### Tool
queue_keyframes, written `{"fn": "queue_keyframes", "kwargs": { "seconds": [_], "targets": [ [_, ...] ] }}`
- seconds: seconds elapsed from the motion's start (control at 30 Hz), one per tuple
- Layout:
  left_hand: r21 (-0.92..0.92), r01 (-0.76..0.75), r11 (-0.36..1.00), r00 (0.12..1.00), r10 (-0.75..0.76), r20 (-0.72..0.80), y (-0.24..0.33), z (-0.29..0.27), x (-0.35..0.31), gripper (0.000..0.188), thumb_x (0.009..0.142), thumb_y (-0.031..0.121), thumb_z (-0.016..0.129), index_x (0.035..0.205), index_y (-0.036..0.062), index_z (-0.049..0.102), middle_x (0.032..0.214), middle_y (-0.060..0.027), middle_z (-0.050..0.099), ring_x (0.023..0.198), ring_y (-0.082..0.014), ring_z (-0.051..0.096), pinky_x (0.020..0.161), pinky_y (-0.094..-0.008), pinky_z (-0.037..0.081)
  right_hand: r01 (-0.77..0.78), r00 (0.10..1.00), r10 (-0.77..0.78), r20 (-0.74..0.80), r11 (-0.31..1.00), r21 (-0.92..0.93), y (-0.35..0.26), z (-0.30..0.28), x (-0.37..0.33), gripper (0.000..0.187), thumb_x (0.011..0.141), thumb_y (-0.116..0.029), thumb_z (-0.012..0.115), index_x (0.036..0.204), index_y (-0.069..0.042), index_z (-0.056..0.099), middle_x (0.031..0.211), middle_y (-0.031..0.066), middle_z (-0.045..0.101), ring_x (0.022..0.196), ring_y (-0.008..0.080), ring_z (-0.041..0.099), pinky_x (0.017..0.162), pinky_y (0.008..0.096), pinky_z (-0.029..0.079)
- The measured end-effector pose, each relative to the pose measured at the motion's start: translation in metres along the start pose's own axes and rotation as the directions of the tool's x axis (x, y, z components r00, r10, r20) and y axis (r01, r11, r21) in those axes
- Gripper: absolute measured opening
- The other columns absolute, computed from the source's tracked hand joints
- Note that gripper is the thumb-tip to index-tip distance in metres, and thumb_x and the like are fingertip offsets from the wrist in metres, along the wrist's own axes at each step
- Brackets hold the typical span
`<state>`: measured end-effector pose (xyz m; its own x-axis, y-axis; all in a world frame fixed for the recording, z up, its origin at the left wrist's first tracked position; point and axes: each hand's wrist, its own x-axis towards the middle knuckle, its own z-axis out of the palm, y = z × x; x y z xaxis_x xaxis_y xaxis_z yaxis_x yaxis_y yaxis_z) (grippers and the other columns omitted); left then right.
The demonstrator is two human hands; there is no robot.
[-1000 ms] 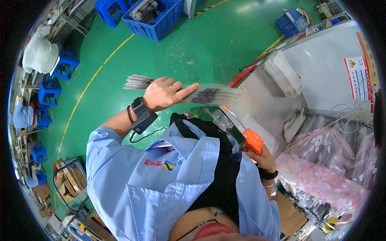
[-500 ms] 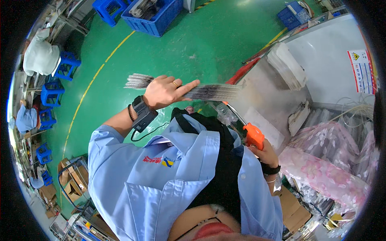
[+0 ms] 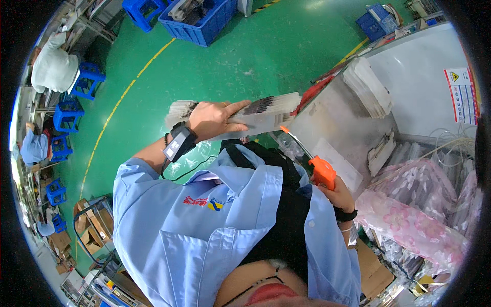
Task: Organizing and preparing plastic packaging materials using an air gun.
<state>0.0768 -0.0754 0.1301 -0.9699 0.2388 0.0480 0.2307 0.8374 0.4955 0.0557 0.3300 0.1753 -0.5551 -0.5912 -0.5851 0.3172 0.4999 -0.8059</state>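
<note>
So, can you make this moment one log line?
Left hand: gripping stack of thin pieces; Right hand: holding orange-handled tool; Tool tip: near stack; Around: blue crate, green floor

left hand [image 3: 208, 121] — turned | strip bundle [image 3: 267, 114] — tilted, pale face showing

Up top, a blue crate [image 3: 199, 36] sits on the green floor [image 3: 220, 69], a blue stool [image 3: 139, 14] right beside it! Yellow line [image 3: 124, 91] curving down the left, pink floral plastic [image 3: 404, 220] bunching at right!
</note>
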Motion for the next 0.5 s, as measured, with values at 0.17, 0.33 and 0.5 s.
{"fn": "queue_keyframes", "kwargs": {
  "seconds": [0.17, 0.33, 0.5],
  "targets": [
    [0.075, 0.035, 0.997, 0.995, -0.042, 0.088, -0.002, -0.007, 0.004, 0.068, 0.079, 0.057, 0.061, 0.132, 0.0151, 0.050, 0.085, -0.0143, 0.066, 0.073, -0.0340, 0.064, 0.063, -0.0418, 0.051, 0.025, 0.999, -0.027, 0.030, 0.997, 0.073, 0.001, 0.001, 0.004, 0.032, 0.082, -0.012, 0.070, 0.110, -0.001, 0.057, 0.094, 0.0021, 0.060, 0.085, 0.0102, 0.055, 0.079, 0.0258, 0.045],
    [-0.364, 0.115, 0.924, 0.993, -0.105, 0.046, -0.017, -0.008, 0.017, 0.055, 0.085, 0.049, 0.061, 0.119, 0.0053, 0.060, 0.091, -0.0162, 0.068, 0.073, -0.0290, 0.067, 0.064, -0.0358, 0.052, 0.055, 0.997, -0.048, 0.059, 0.991, -0.121, -0.019, 0.000, 0.001, 0.035, 0.084, -0.017, 0.068, 0.112, 0.001, 0.057, 0.099, 0.0022, 0.061, 0.089, 0.0125, 0.056, 0.084, 0.0276, 0.045],
    [-0.893, 0.451, 0.000, 0.881, -0.159, 0.445, -0.085, 0.103, -0.010, 0.063, 0.096, 0.054, 0.036, 0.128, 0.0025, 0.052, 0.115, -0.0116, 0.063, 0.106, -0.0239, 0.060, 0.095, -0.0393, 0.045, 0.009, 0.995, 0.035, 0.091, 0.898, -0.440, -0.054, -0.005, 0.017, 0.031, 0.087, -0.030, 0.064, 0.098, -0.002, 0.065, 0.081, 0.0097, 0.066, 0.075, 0.0175, 0.062, 0.069, 0.0310, 0.048]
  ]
}}
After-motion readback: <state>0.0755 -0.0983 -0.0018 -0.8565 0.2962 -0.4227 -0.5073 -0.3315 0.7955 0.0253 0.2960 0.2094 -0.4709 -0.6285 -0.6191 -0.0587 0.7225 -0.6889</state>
